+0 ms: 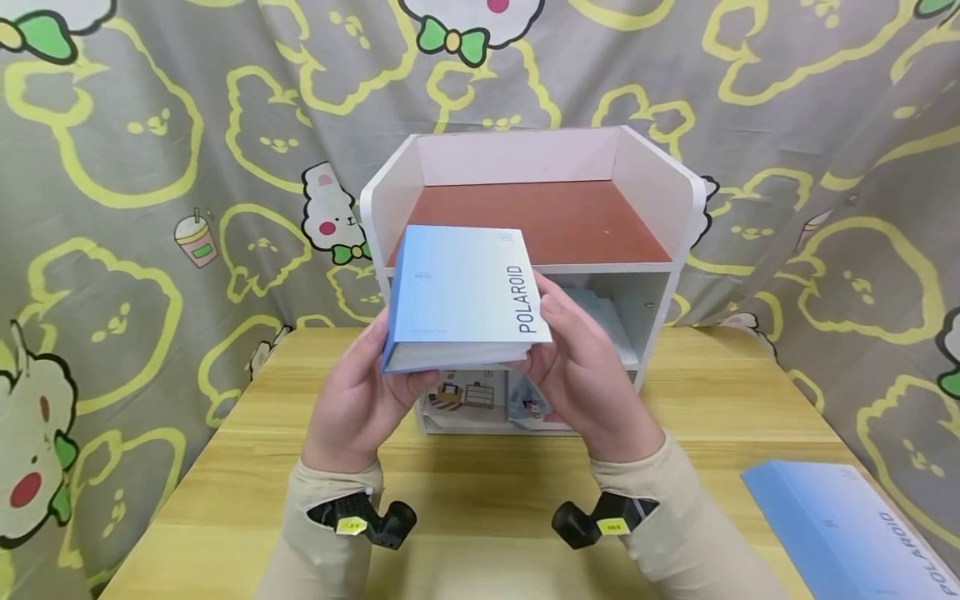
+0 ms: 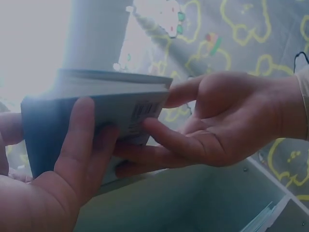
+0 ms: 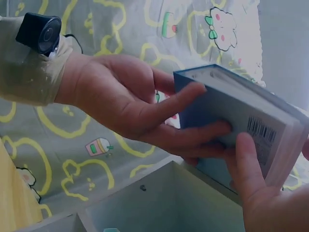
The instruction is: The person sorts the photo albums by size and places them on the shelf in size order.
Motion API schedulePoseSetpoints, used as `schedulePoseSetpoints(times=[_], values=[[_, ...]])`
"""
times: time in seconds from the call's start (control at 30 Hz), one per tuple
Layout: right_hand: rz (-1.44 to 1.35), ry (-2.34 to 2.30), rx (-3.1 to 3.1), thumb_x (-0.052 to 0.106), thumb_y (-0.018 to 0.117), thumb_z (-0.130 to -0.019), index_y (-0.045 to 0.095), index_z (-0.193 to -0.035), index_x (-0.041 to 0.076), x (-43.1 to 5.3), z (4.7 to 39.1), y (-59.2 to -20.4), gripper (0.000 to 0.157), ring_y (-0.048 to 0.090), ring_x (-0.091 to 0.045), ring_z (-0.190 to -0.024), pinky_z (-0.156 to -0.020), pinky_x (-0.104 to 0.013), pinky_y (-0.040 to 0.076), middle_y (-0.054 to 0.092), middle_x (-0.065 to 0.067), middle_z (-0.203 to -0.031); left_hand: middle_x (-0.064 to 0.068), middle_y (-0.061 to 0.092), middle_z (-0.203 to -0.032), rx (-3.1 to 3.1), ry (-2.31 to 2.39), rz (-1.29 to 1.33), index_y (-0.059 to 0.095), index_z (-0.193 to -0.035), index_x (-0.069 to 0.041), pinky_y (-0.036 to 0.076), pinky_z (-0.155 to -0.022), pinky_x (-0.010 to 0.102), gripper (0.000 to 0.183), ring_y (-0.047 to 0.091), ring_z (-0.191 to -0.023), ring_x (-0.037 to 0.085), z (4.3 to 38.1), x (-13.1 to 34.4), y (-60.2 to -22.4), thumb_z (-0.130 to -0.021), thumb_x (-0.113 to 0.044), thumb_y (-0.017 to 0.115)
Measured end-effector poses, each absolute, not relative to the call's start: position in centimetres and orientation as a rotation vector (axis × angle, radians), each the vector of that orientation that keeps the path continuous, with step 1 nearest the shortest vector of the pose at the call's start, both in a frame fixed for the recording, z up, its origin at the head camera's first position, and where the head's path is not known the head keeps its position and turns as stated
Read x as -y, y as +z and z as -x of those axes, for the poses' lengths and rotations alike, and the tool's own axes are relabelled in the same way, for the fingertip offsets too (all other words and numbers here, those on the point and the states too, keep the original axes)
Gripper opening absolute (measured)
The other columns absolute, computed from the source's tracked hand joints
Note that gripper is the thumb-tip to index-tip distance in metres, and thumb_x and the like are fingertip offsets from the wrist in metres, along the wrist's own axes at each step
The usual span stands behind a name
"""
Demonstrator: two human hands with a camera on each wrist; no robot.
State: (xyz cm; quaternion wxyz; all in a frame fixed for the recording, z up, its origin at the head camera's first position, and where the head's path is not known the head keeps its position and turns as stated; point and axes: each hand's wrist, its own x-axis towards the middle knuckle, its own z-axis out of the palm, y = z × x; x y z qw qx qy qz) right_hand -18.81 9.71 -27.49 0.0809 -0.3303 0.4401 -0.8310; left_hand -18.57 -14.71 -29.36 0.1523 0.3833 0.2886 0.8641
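Note:
A thick light-blue photo album (image 1: pixel 457 287) with POLAROID printed on its cover is held up in front of the small shelf unit. My left hand (image 1: pixel 354 400) grips it along the spine side, thumb at the edge and fingers spread under the back cover. At the opposite side my right hand (image 1: pixel 588 375) holds the album's page edge, its thumb by the cover's edge. Both wrist views show the back cover with a barcode (image 3: pixel 261 129) and fingers of both hands supporting it from below. The album's lower edge faces me with its page block showing.
A white shelf unit (image 1: pixel 517 158) with a reddish-brown top board stands on the wooden table (image 1: pixel 480 475). Flat items lie in its middle compartment, and picture cards (image 1: pixel 468 398) stand in the lowest. A second POLAROID album (image 1: pixel 847 525) lies at the table's front right. Patterned curtains surround the table.

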Motion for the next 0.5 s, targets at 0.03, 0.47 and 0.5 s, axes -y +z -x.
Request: schedulePoseSetpoints(times=[0.03, 0.47, 0.5], values=[[0.991, -2.483, -1.310, 0.023, 0.032, -0.112, 0.025, -0.161, 0.011, -9.6, 18.9, -27.4, 0.050, 0.062, -0.020, -0.117, -0.092, -0.030, 0.056, 0.041, -0.019, -0.153, 0.020, 0.055, -0.140, -0.807, 2.493, -1.098, 0.024, -0.160, -0.003, 0.055, -0.095, 0.036, 0.050, 0.063, -0.119, 0.026, 18.7, 14.7, -29.4, -0.113, -0.021, 0.022], [1.473, -2.011, -2.770, 0.010, 0.055, -0.098, 0.039, -0.154, 0.003, -10.7, 17.2, -28.6, 0.059, 0.042, -0.028, -0.141, -0.107, -0.039, 0.046, 0.037, -0.010, -0.160, 0.024, 0.037, -0.154, -0.550, 2.669, -1.077, 0.014, -0.161, -0.001, 0.042, -0.110, 0.039, 0.054, 0.051, -0.133, 0.031, 19.2, 14.8, -29.3, -0.112, -0.020, 0.024], [1.575, -1.931, -2.877, 0.014, 0.055, -0.098, 0.041, -0.153, 0.000, -10.6, 17.1, -28.7, 0.058, 0.040, -0.031, -0.142, -0.109, -0.040, 0.044, 0.036, -0.013, -0.160, 0.024, 0.034, -0.156, -0.552, 2.677, -1.084, 0.014, -0.161, 0.000, 0.041, -0.111, 0.039, 0.054, 0.050, -0.134, 0.031, 19.3, 14.7, -29.3, -0.112, -0.021, 0.024]])
